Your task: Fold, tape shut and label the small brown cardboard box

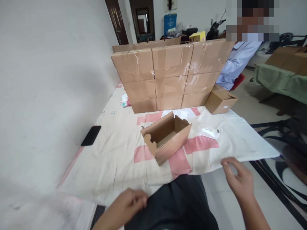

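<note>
While an open cardboard box (174,144) sits near the middle of the bench (107,163), its mouth facing up and its bare inside showing, both hands are apart from it at the near side. The box lies at a slant, with notched flaps at its two short ends. The left hand (128,203) is in front of the near edge, just beside the dark trousers (179,201); its fingers are loosely curled and nothing shows in them, but blur keeps me from telling whether its grip is open or closed. The right hand (241,182) is by the near right edge of the white tablecloth (237,134), thumb and forefinger bent toward each other around a gap. Whether their tips meet, or touch the cloth, I cannot tell; no object shows in that grip.

Pink patches (201,144) mark the cloth around the open box. To the box's right lies a small white object (209,133), and behind it a white patterned sheet (191,112). Farther back rises a wall of taped cartons (170,64), three across and three high, with a single carton (218,101) at its right end. A black smartphone (91,135) rests at the left edge, close to the white wall (59,95). Beyond the cartons at the right is another person's light-blue sleeve (247,54).
</note>
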`<state>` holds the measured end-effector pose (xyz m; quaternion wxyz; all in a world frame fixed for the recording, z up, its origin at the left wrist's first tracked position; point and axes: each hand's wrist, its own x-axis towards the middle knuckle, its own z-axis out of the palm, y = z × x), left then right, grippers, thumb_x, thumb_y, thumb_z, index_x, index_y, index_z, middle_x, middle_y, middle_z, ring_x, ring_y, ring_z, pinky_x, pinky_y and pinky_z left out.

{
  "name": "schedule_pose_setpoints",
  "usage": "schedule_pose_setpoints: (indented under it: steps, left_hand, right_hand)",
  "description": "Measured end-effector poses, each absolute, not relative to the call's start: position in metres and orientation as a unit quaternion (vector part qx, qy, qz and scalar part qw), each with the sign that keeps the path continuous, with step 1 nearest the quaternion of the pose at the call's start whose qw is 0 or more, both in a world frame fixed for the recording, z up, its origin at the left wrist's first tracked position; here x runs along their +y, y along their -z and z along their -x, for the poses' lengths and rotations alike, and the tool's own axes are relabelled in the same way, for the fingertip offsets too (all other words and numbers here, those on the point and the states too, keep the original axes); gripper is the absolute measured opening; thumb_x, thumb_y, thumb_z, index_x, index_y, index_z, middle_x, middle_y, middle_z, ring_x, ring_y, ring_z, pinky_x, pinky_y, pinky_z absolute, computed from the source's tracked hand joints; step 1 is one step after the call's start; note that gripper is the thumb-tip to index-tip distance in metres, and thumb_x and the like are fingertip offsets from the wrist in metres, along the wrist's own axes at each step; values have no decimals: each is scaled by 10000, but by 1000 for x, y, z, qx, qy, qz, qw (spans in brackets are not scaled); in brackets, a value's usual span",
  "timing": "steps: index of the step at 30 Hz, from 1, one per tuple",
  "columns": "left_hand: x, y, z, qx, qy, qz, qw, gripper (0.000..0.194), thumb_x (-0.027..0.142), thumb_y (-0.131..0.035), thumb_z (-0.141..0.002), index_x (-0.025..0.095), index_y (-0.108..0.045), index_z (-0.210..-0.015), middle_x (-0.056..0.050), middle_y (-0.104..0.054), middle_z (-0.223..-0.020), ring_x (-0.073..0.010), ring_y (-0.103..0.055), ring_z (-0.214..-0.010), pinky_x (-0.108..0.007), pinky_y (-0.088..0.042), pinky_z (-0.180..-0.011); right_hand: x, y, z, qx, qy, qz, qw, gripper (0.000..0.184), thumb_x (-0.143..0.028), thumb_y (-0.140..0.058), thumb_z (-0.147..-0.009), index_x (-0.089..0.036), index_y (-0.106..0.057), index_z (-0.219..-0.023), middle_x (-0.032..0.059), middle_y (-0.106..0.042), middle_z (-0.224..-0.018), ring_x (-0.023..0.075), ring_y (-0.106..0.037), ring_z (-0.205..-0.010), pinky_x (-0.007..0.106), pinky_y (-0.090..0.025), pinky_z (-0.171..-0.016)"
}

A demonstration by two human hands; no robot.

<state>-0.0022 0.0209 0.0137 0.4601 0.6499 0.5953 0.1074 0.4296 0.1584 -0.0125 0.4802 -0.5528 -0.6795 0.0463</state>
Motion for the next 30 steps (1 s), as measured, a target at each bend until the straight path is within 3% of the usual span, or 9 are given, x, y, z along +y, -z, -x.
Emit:
schedule_pose_setpoints:
  steps: [3, 7, 11, 14, 18, 22, 25, 27, 30]
  left_hand:
    - [62, -32, 0, 624, -300, -665, 282, 340, 489, -522, -1027, 245, -709, -1172, -77, -743, -1197, -251, -696, -1141, -390, -550, -1018]
    - [117, -36, -15, 581, -398, -699, 124, 698, 495, -647, -973, 290, -391, -1589, -138, -425, -1654, -316, -423, -1536, -544, -393, -1249]
    - [156, -21, -26, 556, -373, -735, 107, 782, 537, -597, -997, 337, -244, -1666, -114, -203, -1768, -364, -188, -1638, -641, -263, -1294]
    - [175, -12, -21, 552, -375, -735, 120, 656, 528, -495, -1045, 340, -312, -1646, -99, -247, -1758, -374, -92, -1650, -701, -171, -1295]
    - [168, 2, -20, 558, -430, -695, 140, 650, 512, -491, -1043, 309, -315, -1636, -125, -407, -1678, -345, -188, -1641, -659, -228, -1303]
    - [105, 44, -65, 568, -529, -624, 94, 556, 395, -361, -1068, 396, -244, -1612, -122, -628, -1391, -305, -606, -1344, -654, -474, -1140]
    - [62, 93, -119, 448, -383, -762, 267, 429, 504, -369, -1019, 366, -605, -1349, -116, -720, -971, -279, -727, -867, -517, -635, -791]
    - [59, 120, -151, 478, -212, -743, 418, 430, 504, -441, -989, 312, -644, -1317, -164, -723, -1142, -339, -705, -1080, -579, -600, -966]
    - [86, 132, -180, 501, -148, -695, 494, 433, 412, -457, -1030, 267, -579, -1419, -171, -592, -1462, -348, -567, -1369, -605, -452, -1195]
  right_hand:
    - [206, -21, -380, -700, -124, 478, 515, 212, -388, -620, -960, -247, -727, -1076, 89, -770, -1068, 257, -733, -980, 398, -583, -885]
    - [267, -26, -321, -700, -286, 382, 531, 564, -483, -639, -965, -285, -533, -1482, 114, -543, -1584, 292, -522, -1462, 496, -499, -1135]
    - [284, -7, -289, -666, -376, 373, 525, 489, -511, -612, -986, -262, -582, -1406, 112, -677, -1414, 288, -621, -1338, 510, -468, -1156]
    - [270, 6, -276, -645, -332, 414, 550, 360, -504, -604, -987, -235, -685, -1212, 99, -716, -1243, 285, -664, -1201, 470, -512, -1071]
    - [252, 15, -268, -613, -285, 443, 588, 297, -464, -620, -982, -228, -709, -1139, 88, -690, -1205, 269, -645, -1200, 429, -512, -1068]
    - [250, 16, -264, -590, -269, 471, 598, 340, -456, -646, -965, -215, -708, -1196, 96, -694, -1191, 262, -653, -1162, 425, -529, -1049]
    - [253, 18, -261, -581, -264, 470, 609, 341, -451, -656, -956, -201, -715, -1180, 102, -699, -1162, 259, -663, -1128, 423, -543, -1026]
    - [255, 21, -259, -577, -254, 463, 623, 334, -440, -650, -959, -197, -716, -1180, 105, -699, -1154, 258, -666, -1123, 420, -549, -1017]
    - [257, 26, -257, -576, -238, 451, 639, 315, -414, -633, -965, -199, -712, -1180, 102, -702, -1144, 256, -674, -1110, 406, -560, -985]
